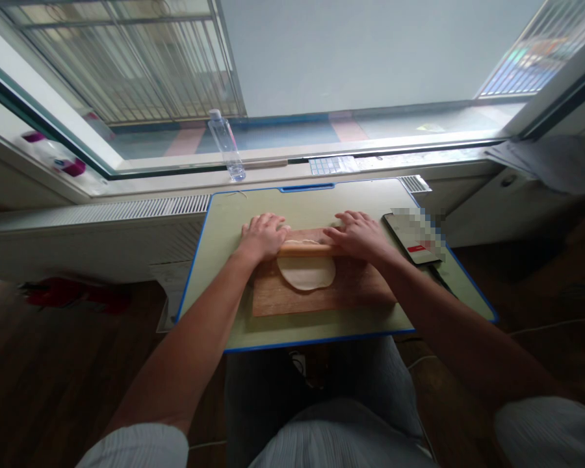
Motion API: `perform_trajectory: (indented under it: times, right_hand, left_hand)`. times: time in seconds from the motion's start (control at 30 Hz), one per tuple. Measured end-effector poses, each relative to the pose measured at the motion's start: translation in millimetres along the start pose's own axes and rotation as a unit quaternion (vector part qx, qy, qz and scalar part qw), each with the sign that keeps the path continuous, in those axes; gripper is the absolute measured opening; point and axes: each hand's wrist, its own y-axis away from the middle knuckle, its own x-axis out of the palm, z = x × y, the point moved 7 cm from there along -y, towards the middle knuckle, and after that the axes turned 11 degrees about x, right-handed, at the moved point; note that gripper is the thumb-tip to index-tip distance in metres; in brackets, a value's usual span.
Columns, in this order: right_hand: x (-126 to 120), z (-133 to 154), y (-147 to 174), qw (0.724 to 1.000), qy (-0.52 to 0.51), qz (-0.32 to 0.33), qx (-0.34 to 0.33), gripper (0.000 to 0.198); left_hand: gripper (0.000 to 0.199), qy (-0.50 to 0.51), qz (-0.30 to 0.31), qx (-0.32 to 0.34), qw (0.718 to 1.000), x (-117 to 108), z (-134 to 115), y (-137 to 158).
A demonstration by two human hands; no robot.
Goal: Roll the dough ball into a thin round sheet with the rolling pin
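smooth wooden rolling pin (pixel 307 249), matt wooden board (pixel 355 290)

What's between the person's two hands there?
The head view shows a rolling pin between the left hand and the right hand, lying across flattened dough on the wooden board.

is a small, pale green desk (pixel 219 240), framed by a blue rim (pixel 331 339), with a blue handle (pixel 306 188) set into the middle of the far side. carries a rectangular wooden board (pixel 351 286) at the centre, lying flat and roughly parallel to the near edge. also holds, over on the right, a flat, dark-edged device (pixel 412 238), set at a slant and partly pixelated. has a dark strip (pixel 441 281) running from just below that device. shows a thin pale strand (pixel 241 194) near the far left corner, too small to identify.
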Motion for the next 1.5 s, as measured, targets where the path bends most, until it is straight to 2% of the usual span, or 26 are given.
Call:
perform_trajectory:
  times: [0.13, 0.37, 0.97, 1.5]
  right_hand:
    - [1, -4, 1, 0.999, -0.028, 0.003, 0.037, 0.064]
    - [2, -4, 3, 0.998, -0.045, 0.008, 0.052, 0.070]
    - [-6, 2, 16, 0.998, -0.042, 0.008, 0.053, 0.069]
    - [-8, 3, 28, 0.997, -0.043, -0.001, 0.060, 0.069]
  left_hand:
    - [0.057, 0.005, 0.003, -0.005, 1.000, 0, 0, 2]
    - [0.056, 0.002, 0.011, -0.009, 1.000, 0, -2, 6]
    - [0.056, -0.003, 0.013, -0.005, 1.000, -1, -6, 13]
    - [0.053, -0.023, -0.016, -0.003, 1.000, -5, -12, 25]
